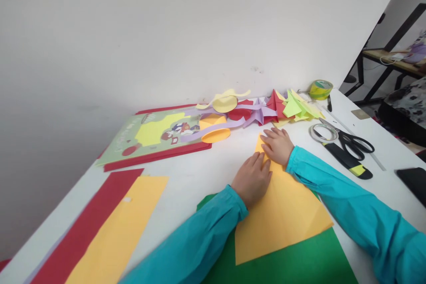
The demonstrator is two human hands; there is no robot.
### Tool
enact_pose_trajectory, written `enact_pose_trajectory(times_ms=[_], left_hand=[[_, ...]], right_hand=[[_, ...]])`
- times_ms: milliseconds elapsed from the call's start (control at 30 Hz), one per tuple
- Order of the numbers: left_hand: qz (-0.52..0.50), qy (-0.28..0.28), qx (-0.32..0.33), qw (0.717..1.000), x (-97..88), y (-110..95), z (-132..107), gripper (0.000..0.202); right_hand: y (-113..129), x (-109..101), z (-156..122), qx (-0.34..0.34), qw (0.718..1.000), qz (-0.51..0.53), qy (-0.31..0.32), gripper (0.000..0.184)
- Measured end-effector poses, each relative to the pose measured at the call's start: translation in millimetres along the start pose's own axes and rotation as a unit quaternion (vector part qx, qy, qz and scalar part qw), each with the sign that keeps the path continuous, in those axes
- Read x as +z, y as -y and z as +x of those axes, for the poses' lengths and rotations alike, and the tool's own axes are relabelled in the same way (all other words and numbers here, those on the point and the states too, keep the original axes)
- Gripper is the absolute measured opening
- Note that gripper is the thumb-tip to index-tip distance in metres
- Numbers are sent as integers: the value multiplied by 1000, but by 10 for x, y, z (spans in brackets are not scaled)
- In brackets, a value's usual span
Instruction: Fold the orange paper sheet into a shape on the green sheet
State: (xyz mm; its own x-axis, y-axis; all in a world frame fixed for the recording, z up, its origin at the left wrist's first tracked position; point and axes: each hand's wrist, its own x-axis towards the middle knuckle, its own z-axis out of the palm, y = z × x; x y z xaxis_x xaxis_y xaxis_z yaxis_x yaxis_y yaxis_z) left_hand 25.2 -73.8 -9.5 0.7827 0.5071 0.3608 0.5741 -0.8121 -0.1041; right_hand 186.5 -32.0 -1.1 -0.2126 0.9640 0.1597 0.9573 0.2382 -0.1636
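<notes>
Pressing orange paper [276, 213], likely light, easily creased, best held by its edges, just beyond the green sheet [282, 264]: right hand [278, 146] spread, left hand [253, 180] grip unclear.

The left hand [252, 178] lies palm down, its fingers close together and gently bent — whether they pinch is hidden. Just beyond its fingertips and to their right, the right hand [279, 146] rests palm down, fingers slightly spread. Behind each hand runs a bent-back forearm: left sleeve [193, 235] and right sleeve [346, 199] — both teal.
</notes>
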Motion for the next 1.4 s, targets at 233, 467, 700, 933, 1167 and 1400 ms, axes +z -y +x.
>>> enact_pose_trajectory(times_ms=[233,467,700,933,1167,1400], left_hand=[[-46,38,-27,998,-15,79,-1,44],[-27,60,-38,997,-16,72,10,47],[-20,57,-42,997,-111,62,126,30],[-38,82,-62,994,-157,93,203,18],[-53,50,-75,995,-127,119,191,27],[-17,78,-104,991,-140,56,363,31]], right_hand=[[-26,-24,7,6,1000,11,14,38],[-73,-50,41,-18,1000,-4,-1,38],[-81,-53,79,-25,999,-43,-14,39],[-67,-35,75,-27,997,-67,-15,42],[-58,-31,82,-23,997,-67,-3,46],[-108,-56,117,-29,998,-60,4,42]])
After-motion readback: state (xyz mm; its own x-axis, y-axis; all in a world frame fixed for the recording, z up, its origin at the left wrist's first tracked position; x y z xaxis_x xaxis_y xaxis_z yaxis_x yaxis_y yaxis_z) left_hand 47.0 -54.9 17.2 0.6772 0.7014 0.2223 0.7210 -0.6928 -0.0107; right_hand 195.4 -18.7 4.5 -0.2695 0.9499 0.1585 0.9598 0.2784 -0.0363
